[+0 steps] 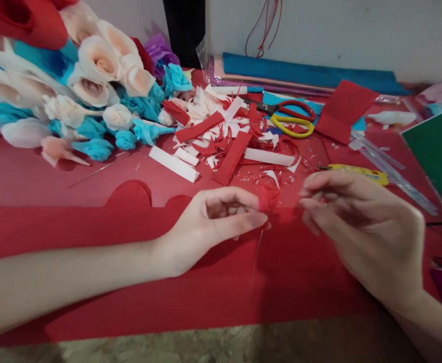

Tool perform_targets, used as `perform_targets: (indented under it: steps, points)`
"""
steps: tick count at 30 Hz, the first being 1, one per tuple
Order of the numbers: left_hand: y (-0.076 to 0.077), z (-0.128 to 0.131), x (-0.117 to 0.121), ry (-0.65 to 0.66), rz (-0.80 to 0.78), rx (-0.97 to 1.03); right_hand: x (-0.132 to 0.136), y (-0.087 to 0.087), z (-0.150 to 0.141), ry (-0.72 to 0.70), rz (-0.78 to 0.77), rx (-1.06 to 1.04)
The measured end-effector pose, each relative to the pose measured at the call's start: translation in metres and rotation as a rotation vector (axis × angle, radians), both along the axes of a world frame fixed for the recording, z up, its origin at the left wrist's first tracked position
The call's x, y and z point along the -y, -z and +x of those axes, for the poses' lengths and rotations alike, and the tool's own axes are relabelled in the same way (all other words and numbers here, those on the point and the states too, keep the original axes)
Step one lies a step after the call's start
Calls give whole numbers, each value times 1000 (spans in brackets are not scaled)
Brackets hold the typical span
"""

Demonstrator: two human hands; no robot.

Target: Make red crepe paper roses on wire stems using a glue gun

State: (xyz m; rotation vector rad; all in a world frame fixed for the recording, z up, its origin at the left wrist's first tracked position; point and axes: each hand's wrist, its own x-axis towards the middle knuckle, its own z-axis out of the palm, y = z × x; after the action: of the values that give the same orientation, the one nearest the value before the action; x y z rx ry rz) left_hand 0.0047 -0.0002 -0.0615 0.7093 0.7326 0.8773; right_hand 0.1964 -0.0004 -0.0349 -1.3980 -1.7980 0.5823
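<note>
My left hand (221, 222) is closed in a pinch on a small red crepe paper piece (268, 197), which sticks out past its fingertips. A thin wire (257, 254) runs down below those fingers; whether it joins the paper I cannot tell. To the right, apart from the paper, my right hand (360, 222) has thumb and forefinger pressed together. What they pinch, if anything, is too small to make out. Under both hands is a large red sheet (137, 292). Rounded red paper petals (132, 194) lie beyond my left wrist.
Paper roses (102, 60) in cream and blue crowd the left. Red and white scraps (236, 146) are heaped at the centre, beside scissors (292, 121) with red and yellow handles. Yellow snips (368, 174) and clear sticks (394, 171) lie behind my right hand, near a green board (438, 156).
</note>
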Motion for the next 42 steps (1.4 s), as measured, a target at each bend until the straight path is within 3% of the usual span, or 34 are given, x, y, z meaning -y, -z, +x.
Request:
perform_targets:
  steps: [4,9,11,29,37,42]
  points:
    - [0,0,0,10,-4,-5,5,-3,2,107,54,-140]
    - [1,2,1,16,12,-35,13,-9,-6,-180,188,99]
    - [2,1,3,20,1,-83,15,-10,-10,-229,214,148]
    - [-4,5,5,76,139,-313,19,-6,-15,-209,234,169]
    - [-1,5,2,8,131,-348,19,-5,-7,-88,69,87]
    - [3,5,3,11,144,-335,8,1,1,-125,-364,-319]
